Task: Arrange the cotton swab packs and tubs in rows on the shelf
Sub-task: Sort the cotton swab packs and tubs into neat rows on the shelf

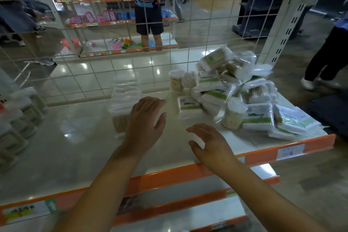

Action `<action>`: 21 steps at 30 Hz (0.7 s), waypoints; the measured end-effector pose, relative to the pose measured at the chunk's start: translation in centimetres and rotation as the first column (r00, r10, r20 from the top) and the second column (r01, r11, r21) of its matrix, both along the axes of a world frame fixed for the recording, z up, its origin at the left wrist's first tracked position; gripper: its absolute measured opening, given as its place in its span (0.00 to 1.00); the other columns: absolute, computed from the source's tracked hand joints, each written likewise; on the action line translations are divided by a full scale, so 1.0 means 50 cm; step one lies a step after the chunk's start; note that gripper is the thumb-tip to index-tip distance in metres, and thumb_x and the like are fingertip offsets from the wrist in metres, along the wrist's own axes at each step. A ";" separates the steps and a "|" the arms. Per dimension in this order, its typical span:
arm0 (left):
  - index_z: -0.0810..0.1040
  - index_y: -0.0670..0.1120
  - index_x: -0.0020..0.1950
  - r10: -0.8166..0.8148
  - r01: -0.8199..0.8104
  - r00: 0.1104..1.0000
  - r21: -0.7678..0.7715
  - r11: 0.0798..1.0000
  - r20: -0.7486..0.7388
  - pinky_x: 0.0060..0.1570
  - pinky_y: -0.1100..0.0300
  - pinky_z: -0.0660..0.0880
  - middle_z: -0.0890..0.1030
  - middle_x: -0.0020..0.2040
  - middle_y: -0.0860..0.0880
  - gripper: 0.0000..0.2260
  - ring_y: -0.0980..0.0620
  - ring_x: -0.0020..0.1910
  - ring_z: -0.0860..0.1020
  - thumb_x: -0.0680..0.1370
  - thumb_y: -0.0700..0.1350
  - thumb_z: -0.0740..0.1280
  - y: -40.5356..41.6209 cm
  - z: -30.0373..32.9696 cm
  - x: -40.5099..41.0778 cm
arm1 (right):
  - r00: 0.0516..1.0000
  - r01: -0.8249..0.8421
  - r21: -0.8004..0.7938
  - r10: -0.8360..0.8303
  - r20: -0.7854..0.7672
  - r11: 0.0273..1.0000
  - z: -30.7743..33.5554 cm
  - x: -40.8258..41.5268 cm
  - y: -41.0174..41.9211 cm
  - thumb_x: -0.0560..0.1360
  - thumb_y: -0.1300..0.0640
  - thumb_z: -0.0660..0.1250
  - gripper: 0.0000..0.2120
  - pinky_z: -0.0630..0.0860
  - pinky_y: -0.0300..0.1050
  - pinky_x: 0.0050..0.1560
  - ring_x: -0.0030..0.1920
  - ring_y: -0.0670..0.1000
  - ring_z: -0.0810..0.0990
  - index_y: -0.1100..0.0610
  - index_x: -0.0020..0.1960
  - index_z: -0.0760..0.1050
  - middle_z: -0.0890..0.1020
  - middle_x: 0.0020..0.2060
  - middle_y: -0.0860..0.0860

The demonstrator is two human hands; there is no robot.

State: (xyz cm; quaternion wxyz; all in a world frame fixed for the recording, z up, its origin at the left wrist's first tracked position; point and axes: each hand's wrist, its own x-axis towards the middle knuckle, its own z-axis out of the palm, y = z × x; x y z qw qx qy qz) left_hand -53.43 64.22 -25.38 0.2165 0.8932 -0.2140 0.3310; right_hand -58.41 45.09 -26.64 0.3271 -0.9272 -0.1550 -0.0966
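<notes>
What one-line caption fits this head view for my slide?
Both open hands, left hand and right hand, hover over the shelf between a neat swab row and unsorted cotton swab packs.

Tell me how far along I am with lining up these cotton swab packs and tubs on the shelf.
Early on. One row of clear packs runs front to back beside your left hand, so that much looks done. Both hands are empty: the left hand is next to that row, the right hand over bare shelf. Left: the jumbled heap of packs on the right and the tubs beside it.
</notes>
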 end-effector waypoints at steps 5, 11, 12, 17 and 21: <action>0.78 0.41 0.53 -0.099 0.102 0.993 0.051 0.993 -0.066 0.52 0.55 0.70 0.79 0.48 0.44 0.12 0.49 0.52 0.71 0.74 0.43 0.60 -0.096 -0.029 -0.011 | 0.999 0.032 0.017 -0.032 -0.012 0.999 -0.001 0.001 -0.079 0.74 0.62 0.67 0.14 0.62 0.32 0.54 0.60 0.54 0.74 0.57 0.59 0.77 0.78 0.58 0.53; 0.79 0.41 0.49 -0.115 0.124 0.985 0.064 0.990 -0.130 0.51 0.61 0.65 0.80 0.48 0.45 0.12 0.50 0.51 0.71 0.73 0.43 0.59 -0.188 -0.053 -0.020 | 0.995 0.045 0.053 -0.041 -0.086 0.998 -0.018 0.006 -0.164 0.76 0.59 0.63 0.13 0.68 0.37 0.59 0.59 0.46 0.74 0.51 0.60 0.76 0.74 0.59 0.46; 0.79 0.41 0.49 -0.116 0.124 0.984 0.056 0.991 -0.133 0.51 0.61 0.65 0.80 0.47 0.45 0.12 0.50 0.51 0.71 0.73 0.43 0.60 -0.202 -0.054 -0.019 | 0.998 0.057 0.108 -0.055 -0.017 0.992 -0.021 0.008 -0.174 0.76 0.60 0.64 0.12 0.71 0.37 0.58 0.55 0.44 0.75 0.54 0.57 0.78 0.76 0.56 0.46; 0.80 0.41 0.50 -0.139 0.140 0.979 -0.004 0.990 -0.149 0.50 0.59 0.68 0.80 0.47 0.44 0.13 0.50 0.50 0.72 0.72 0.43 0.59 -0.254 -0.056 -0.013 | 0.916 0.064 0.276 -0.167 0.364 0.959 -0.010 0.039 -0.224 0.72 0.58 0.61 0.09 0.66 0.20 0.47 0.45 0.39 0.71 0.53 0.51 0.74 0.71 0.49 0.47; 0.80 0.41 0.49 -0.128 0.118 0.979 -0.067 0.991 -0.161 0.49 0.60 0.69 0.80 0.46 0.45 0.11 0.50 0.49 0.72 0.72 0.43 0.61 -0.278 -0.064 -0.017 | 0.897 0.079 0.287 -0.194 0.398 0.955 0.000 0.076 -0.243 0.69 0.62 0.64 0.17 0.67 0.24 0.47 0.45 0.41 0.68 0.52 0.56 0.70 0.67 0.53 0.50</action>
